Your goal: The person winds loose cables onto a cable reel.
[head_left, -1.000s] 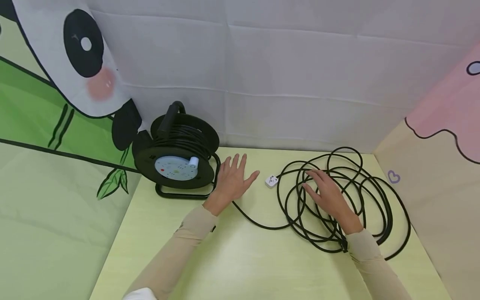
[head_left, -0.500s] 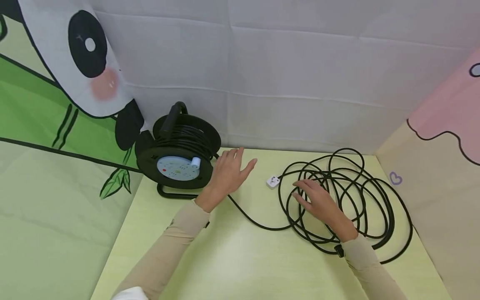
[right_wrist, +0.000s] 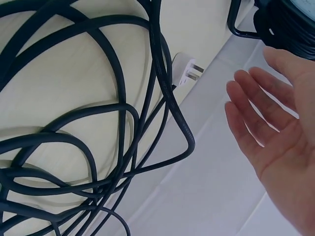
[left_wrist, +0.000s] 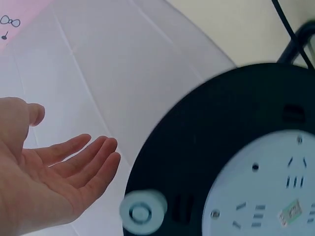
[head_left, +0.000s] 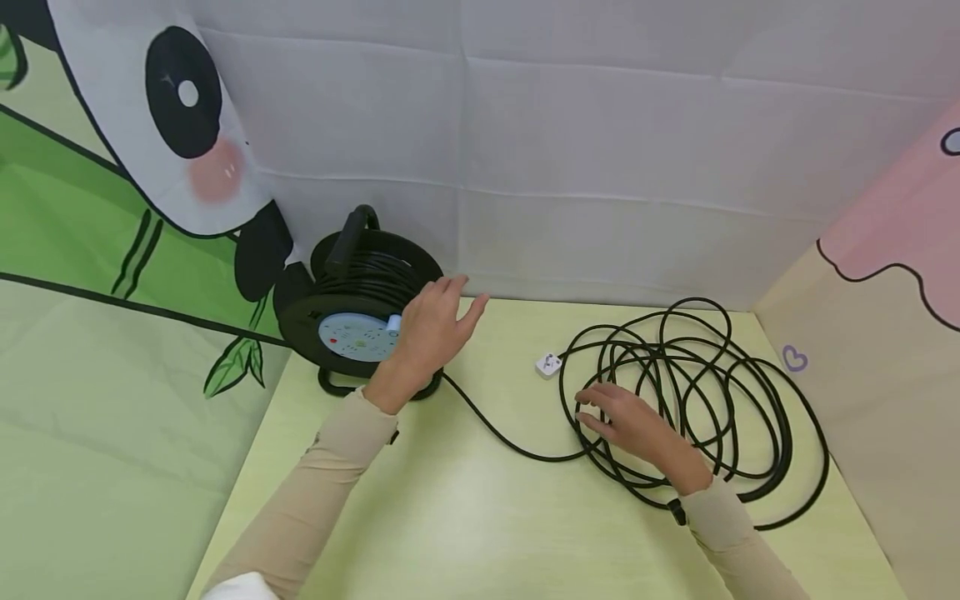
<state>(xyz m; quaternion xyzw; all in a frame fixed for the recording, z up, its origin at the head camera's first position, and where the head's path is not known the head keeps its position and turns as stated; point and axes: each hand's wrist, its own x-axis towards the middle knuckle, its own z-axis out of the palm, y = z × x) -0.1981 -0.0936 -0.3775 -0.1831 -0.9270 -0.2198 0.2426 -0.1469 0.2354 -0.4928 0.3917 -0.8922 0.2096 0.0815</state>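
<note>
Left hand (head_left: 431, 329), fingers loosely spread and holding nothing, is just beside the winding knob (left_wrist: 142, 212) of the cable reel (head_left: 298, 332) at the counter's (head_left: 480, 517) 10 o'clock; right hand (head_left: 628, 425), relaxed and gripping nothing, hovers over loose black cord (right_wrist: 162, 73) at 3 o'clock, white plug (head_left: 548, 364) at the coils' 10. Looks like a reaching step; next move probably calls for closing fingers on knob or cord. Pale yellow counter, creased white cloth backdrop (head_left: 600, 167) at 12, cartoon-printed panel (head_left: 67, 192) at 9.
</note>
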